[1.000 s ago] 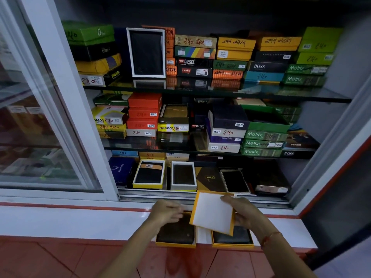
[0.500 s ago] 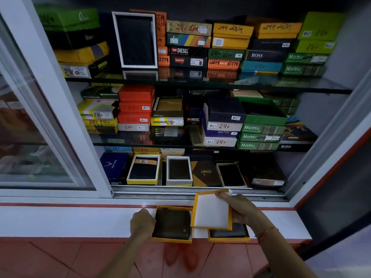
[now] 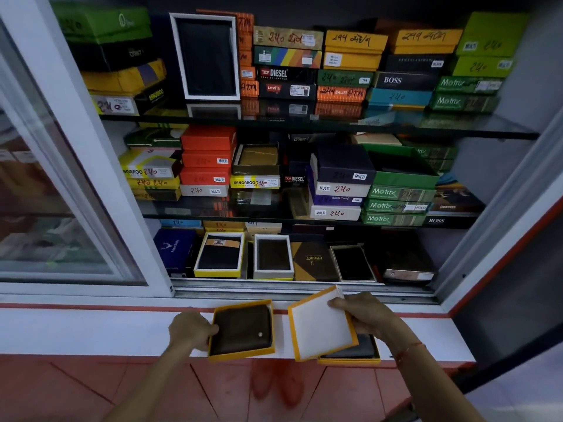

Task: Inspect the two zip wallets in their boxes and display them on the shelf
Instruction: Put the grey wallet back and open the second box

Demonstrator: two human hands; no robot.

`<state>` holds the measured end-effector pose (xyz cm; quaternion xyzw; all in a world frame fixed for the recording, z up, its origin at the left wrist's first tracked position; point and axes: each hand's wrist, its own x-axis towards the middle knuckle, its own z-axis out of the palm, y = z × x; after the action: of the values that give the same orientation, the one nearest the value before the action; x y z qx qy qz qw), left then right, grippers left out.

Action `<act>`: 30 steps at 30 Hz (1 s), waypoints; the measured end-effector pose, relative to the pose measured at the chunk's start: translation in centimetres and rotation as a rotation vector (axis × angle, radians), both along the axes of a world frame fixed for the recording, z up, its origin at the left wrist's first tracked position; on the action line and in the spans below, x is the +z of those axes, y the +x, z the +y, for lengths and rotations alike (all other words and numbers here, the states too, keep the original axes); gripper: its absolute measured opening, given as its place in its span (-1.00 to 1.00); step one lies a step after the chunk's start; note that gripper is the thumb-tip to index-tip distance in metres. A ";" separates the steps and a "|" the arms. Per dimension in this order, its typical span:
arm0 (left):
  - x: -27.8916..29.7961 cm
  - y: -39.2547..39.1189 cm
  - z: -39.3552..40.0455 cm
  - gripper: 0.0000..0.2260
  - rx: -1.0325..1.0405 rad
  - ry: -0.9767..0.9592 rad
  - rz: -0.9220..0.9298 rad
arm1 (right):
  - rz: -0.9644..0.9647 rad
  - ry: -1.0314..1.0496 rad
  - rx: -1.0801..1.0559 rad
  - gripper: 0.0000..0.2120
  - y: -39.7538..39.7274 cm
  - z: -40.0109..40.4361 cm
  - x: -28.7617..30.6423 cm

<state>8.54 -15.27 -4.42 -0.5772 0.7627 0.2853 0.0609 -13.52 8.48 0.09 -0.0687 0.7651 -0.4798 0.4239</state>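
Both boxes are open on the white ledge. The brown wallet's box is gripped by the left hand. A lid is pinched by the right hand above the dark wallet. Nothing is placed on the shelf yet.

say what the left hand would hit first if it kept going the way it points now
The left hand points right and already touches the left edge of the yellow box holding the brown wallet. Pushing on would probably shove that box toward the lid.
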 end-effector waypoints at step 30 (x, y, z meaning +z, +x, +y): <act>1.3 -2.1 4.0 -0.75 -0.106 0.046 0.005 | 0.499 0.454 0.072 -0.75 7.3 -6.2 -4.3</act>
<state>6.48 -11.26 -3.10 -0.5337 0.7855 0.3009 0.0872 -6.20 2.31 -4.23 -0.1150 0.9296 -0.2502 0.2449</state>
